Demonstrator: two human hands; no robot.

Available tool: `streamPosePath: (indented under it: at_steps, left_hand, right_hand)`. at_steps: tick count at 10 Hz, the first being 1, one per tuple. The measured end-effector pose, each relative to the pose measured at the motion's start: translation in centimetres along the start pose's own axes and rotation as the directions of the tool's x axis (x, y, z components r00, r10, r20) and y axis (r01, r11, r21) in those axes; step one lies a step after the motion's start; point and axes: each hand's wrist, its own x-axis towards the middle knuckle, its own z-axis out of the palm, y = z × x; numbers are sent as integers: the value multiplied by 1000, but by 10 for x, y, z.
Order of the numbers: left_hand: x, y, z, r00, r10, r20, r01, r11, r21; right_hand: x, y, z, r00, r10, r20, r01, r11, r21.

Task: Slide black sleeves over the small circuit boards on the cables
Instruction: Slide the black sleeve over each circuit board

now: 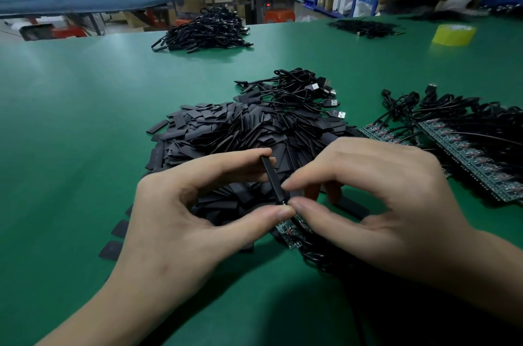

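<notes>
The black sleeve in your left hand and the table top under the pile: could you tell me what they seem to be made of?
The black sleeve, pinched in the left hand, looks like thin matte plastic or rubber tubing, perhaps heat-shrink: the loose sleeves in the pile lie flattened with dull surfaces. The table top looks like a smooth green mat, probably rubber or vinyl, with a soft satin sheen from the lights.

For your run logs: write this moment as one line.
left hand: holds flat black sleeve | right hand: pinches small green circuit board | sleeve not yet on

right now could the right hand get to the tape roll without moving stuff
Probably not as it stands: the right hand is busy pinching at the sleeve, and the tape roll sits far across the table, though nothing lies between them.
</notes>
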Motion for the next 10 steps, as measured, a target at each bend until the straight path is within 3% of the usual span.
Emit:
streamPosePath:
  at_steps: [1, 2, 6, 8, 9, 10]
  left_hand:
    - [0, 5, 3, 999, -33, -39, 32, 999, -28]
    - [1, 7, 4, 999, -36, -33, 35, 999, -18]
    - [1, 8, 2, 999, -5, -40, 7, 999, 45]
    - [2, 1, 4, 983, -101, -152, 114, 990, 85]
    - [2, -3, 5, 974, -165, -155, 174, 984, 47]
    - [4, -6, 4, 975, -170, -140, 176, 984, 30]
  right_hand:
    - [1, 9, -2, 999, -22, 30, 23, 998, -58]
    - [3, 6, 2, 986, -139, -97, 122, 979, -164]
    - [3, 5, 6, 986, -135, -96, 117, 978, -175]
    - [4, 3, 7, 989, 51, 136, -47, 999, -26]
    - [5, 3, 10, 971, 161, 178, -185, 975, 123]
    - [7, 6, 8, 916, 290, 279, -380, 852, 361]
